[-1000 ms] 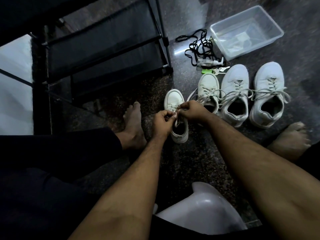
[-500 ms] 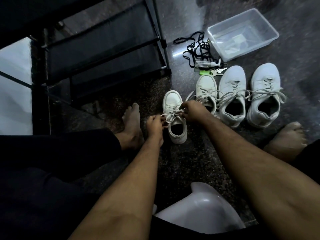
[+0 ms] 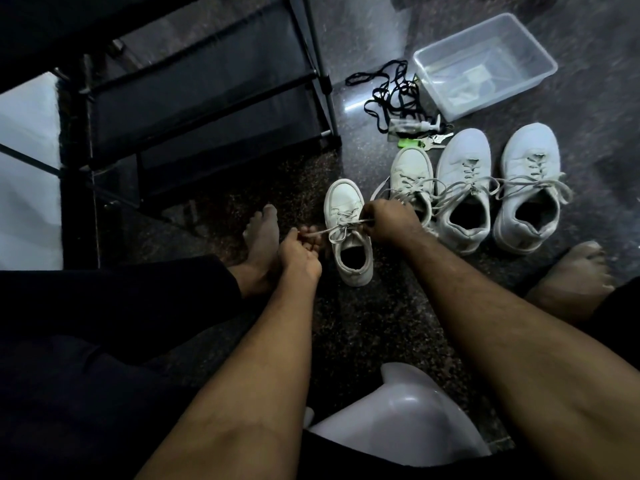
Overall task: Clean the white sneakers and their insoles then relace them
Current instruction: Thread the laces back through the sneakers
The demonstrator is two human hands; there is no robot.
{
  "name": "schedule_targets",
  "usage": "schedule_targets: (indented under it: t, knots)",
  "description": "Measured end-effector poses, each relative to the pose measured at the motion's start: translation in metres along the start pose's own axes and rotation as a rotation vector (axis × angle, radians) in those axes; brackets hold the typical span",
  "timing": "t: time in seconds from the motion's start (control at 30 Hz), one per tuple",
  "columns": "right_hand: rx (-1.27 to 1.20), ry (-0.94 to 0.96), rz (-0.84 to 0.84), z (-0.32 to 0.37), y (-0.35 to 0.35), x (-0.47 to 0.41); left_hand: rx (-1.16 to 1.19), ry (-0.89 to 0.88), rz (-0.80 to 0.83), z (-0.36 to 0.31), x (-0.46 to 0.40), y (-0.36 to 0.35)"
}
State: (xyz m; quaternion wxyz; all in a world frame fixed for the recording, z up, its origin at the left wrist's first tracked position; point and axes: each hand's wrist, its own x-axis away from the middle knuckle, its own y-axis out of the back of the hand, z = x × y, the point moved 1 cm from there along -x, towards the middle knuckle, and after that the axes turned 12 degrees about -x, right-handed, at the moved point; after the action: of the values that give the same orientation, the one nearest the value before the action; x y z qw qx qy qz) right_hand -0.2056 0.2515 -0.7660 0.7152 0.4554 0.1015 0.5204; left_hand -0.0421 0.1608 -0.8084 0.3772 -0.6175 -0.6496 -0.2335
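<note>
On the floor between your feet stands the small sneaker (image 3: 348, 233), upright, toe pointing away from you, and you have its lace (image 3: 341, 227) pulled out to both sides. Your left hand (image 3: 300, 256) pinches one end just left of the shoe, fingers curled around it; your right hand (image 3: 388, 220) is closed on the other end at the shoe's right edge. The lace already crosses the eyelets, so this looks like the tightening or tying stage.

Just beside it to the right sits its partner (image 3: 410, 183), laced, with loose ends trailing. Next come the two larger sneakers (image 3: 498, 188), both laced but untied, their ends spread across each other. By my reading, cleaning is finished and lacing is nearly done; tying seems to remain. I cannot see into the dark shoe openings, so I cannot tell whether insoles are back in. A clear tub (image 3: 485, 64) and a black cord (image 3: 388, 95) lie beyond.
</note>
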Motion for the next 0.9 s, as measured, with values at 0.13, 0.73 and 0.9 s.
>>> schedule_targets:
  t: [0.13, 0.73, 0.9]
  knots:
    - [-0.062, -0.021, -0.024, -0.002, 0.000, 0.001, -0.499, -0.348, -0.211, 0.005, -0.003, 0.004]
    - [-0.297, -0.027, 0.039, -0.006, 0.000, -0.004, -1.065, -0.658, 0.159, 0.024, 0.014, 0.001]
    - [-0.272, -0.075, 0.008, -0.005, -0.003, -0.003, -0.907, -0.490, 0.134, 0.027, 0.014, -0.001]
